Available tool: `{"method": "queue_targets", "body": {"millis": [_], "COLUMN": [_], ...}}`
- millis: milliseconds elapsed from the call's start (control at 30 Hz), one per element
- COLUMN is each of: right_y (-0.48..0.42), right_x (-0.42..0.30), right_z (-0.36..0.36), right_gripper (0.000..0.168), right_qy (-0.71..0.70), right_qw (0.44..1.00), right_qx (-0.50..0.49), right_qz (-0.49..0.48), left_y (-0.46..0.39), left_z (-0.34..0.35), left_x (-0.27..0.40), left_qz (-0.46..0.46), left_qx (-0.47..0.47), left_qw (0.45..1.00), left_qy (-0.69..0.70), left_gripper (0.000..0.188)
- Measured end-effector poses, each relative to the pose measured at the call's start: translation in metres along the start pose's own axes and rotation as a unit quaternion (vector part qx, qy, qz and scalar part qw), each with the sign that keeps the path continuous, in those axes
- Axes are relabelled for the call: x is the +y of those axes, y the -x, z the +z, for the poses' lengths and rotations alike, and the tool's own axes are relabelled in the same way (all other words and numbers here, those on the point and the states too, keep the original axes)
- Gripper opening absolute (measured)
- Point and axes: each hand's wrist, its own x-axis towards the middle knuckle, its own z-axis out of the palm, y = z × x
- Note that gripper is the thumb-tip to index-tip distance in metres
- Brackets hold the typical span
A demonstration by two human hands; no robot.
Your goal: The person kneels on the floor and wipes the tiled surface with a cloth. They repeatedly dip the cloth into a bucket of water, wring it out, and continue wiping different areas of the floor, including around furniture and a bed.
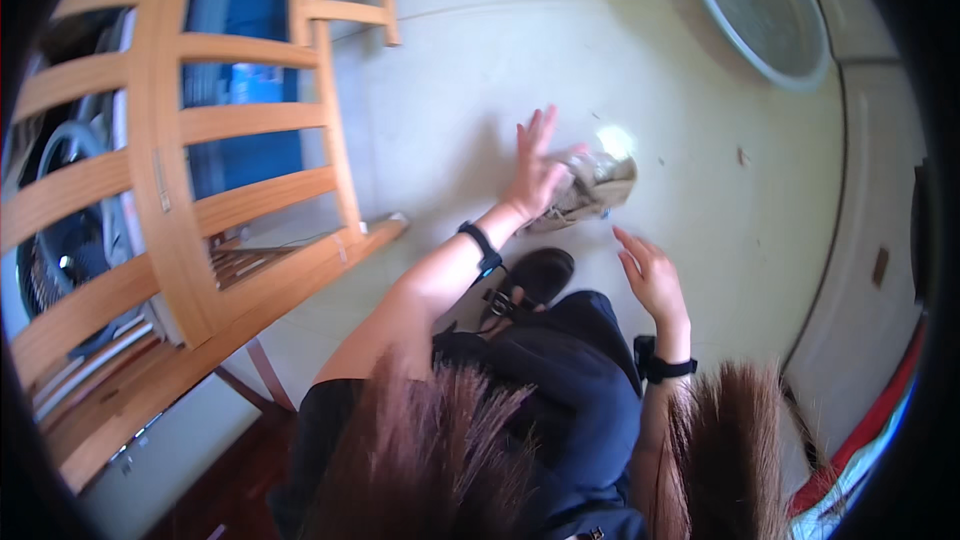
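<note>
A crumpled tan bag-like bundle (592, 191) lies on the pale floor before me; a shiny, clear or whitish part shows along its top, but blur hides what that is. At the bundle's left side is my left hand (536, 172), its fingers spread and pointing away from me. It seems to touch the bundle with the thumb side, without a visible grip. Lower and to the right, my right hand (651, 274) hovers apart from the bundle with nothing in it, fingers loosely parted. Both wrists carry black bands. My dark shoe (544, 275) stands just below the bundle.
Slatted wooden furniture (259, 124) runs along the left, with a blue box (244, 75) and a fan (71, 240) behind the slats. A pale basin (765, 11) rests at the upper right beside cabinet fronts (862, 255). Small debris (742, 157) dots the floor.
</note>
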Motion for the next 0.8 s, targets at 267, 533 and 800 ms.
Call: {"method": "queue_targets", "body": {"millis": [267,533,800], "right_y": [0.042,0.053,0.041], "right_x": [0.034,0.07,0.083], "right_z": [0.014,0.043,0.056], "right_gripper": [0.029,0.05,0.03], "right_qy": [-0.163,0.117,0.054], "right_qw": [0.977,0.905,0.913], "right_qx": [0.091,0.288,0.228], "right_qz": [0.105,0.291,0.334], "left_y": [0.038,0.074,0.019], "left_z": [-0.092,-0.133,-0.059], "left_x": [0.035,-0.048,0.007], "left_qz": [-0.385,-0.432,-0.164], "left_qx": [0.398,0.418,0.116], "left_qw": [0.672,0.778,0.964], "left_qy": [0.492,0.184,-0.175], "left_gripper": [0.046,0.057,0.041]}}
